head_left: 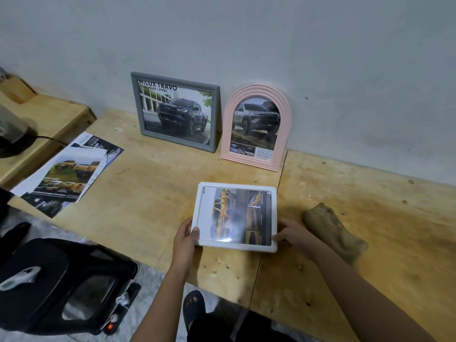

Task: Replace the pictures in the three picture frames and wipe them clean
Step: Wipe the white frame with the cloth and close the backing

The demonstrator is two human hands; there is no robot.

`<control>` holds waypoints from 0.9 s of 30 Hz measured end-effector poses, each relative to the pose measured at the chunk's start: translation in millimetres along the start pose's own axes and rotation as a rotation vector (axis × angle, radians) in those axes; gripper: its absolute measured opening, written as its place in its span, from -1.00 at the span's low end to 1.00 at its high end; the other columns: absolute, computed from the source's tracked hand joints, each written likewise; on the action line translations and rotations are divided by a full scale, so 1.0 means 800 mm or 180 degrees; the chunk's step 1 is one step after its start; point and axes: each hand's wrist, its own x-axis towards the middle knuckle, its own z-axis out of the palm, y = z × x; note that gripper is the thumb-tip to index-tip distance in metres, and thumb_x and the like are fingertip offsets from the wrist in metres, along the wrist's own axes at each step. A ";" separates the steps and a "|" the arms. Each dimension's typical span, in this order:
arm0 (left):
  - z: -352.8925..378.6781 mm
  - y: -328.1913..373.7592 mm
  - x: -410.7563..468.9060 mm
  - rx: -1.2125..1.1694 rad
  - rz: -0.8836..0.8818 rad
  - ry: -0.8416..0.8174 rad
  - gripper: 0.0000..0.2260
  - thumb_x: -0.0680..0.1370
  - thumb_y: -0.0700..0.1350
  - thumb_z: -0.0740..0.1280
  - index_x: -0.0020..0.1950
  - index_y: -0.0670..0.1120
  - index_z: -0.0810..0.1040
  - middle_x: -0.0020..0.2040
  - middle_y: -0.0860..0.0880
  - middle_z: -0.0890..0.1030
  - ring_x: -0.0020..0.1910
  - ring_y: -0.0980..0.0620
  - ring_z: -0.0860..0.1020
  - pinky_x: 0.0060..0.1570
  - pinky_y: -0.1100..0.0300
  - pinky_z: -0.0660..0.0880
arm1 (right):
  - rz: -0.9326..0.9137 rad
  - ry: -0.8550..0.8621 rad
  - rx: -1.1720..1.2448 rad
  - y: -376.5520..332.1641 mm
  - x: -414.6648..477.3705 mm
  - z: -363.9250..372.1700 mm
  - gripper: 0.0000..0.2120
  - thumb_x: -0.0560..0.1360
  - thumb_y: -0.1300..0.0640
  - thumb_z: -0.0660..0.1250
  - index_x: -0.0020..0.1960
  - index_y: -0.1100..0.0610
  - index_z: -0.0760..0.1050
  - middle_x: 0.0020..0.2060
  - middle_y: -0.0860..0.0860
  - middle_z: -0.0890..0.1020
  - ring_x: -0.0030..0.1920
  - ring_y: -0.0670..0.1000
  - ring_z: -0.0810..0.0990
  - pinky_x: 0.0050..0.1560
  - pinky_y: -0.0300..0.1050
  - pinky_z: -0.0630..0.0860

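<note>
A white rectangular picture frame (236, 216) with a yellow-car picture is held face up just above the wooden table (148, 193). My left hand (185, 239) grips its near left corner, thumb on the front. My right hand (290, 234) grips its near right corner. A grey frame (178, 110) with a dark pickup picture leans on the wall. To its right a pink arched frame (256, 127) with an SUV picture also leans there. A brown cloth (333, 229) lies on the table right of my right hand.
Loose car brochures and printed sheets (66, 174) lie at the table's left edge. A lower wooden shelf (44, 124) at far left carries a dark corded appliance. A black appliance (61, 285) sits on the floor at lower left. My sandalled foot (193, 307) shows below the table edge.
</note>
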 end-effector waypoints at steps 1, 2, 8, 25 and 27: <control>-0.001 0.003 0.001 -0.0208 -0.0106 -0.0027 -0.74 0.59 -0.26 0.18 0.25 -0.06 0.41 0.15 -0.13 0.56 0.05 -0.10 0.54 -0.02 0.07 0.48 | -0.0079 -0.0014 0.0020 0.001 -0.002 -0.002 -0.62 0.41 0.38 0.33 0.22 0.24 0.46 0.09 0.16 0.59 0.11 0.15 0.55 0.14 0.07 0.52; -0.002 0.006 0.004 -0.0533 -0.0240 -0.0073 -0.73 0.59 -0.27 0.18 0.27 -0.08 0.41 0.17 -0.15 0.56 0.07 -0.13 0.54 0.01 0.03 0.48 | -0.0157 -0.0025 0.0034 -0.001 -0.006 -0.004 -0.62 0.40 0.38 0.35 0.20 0.22 0.46 0.08 0.15 0.59 0.11 0.14 0.56 0.18 0.10 0.51; 0.018 0.058 0.022 -0.2189 -0.0359 -0.0269 -0.75 0.61 -0.14 0.14 0.20 -0.22 0.49 -0.02 -0.14 0.66 -0.07 -0.05 0.64 -0.11 0.11 0.61 | -0.1004 0.0178 0.0365 -0.031 -0.025 -0.025 -0.73 0.39 0.41 0.38 -0.06 0.08 0.48 -0.20 -0.01 0.58 -0.15 -0.05 0.56 -0.18 -0.25 0.54; 0.101 0.171 0.036 -0.3193 -0.0534 -0.1073 -0.70 0.35 -0.14 0.21 -0.61 -0.05 0.38 -0.62 0.06 0.40 -0.58 0.10 0.44 -0.14 0.22 0.37 | -0.2312 0.1001 0.0265 -0.057 -0.086 -0.085 -0.77 0.38 0.32 0.41 -0.06 0.04 0.61 0.00 -0.03 0.63 0.09 -0.12 0.56 0.08 -0.31 0.51; 0.111 0.178 0.039 -0.3155 -0.0507 -0.1244 -0.77 0.30 -0.14 0.25 -0.57 -0.05 0.37 -0.59 0.06 0.38 -0.55 0.10 0.44 -0.12 0.23 0.35 | -0.1935 0.0879 0.0154 -0.054 -0.086 -0.103 -0.65 0.51 0.41 0.20 -0.06 0.01 0.61 0.03 -0.09 0.64 0.14 -0.15 0.54 0.07 -0.33 0.50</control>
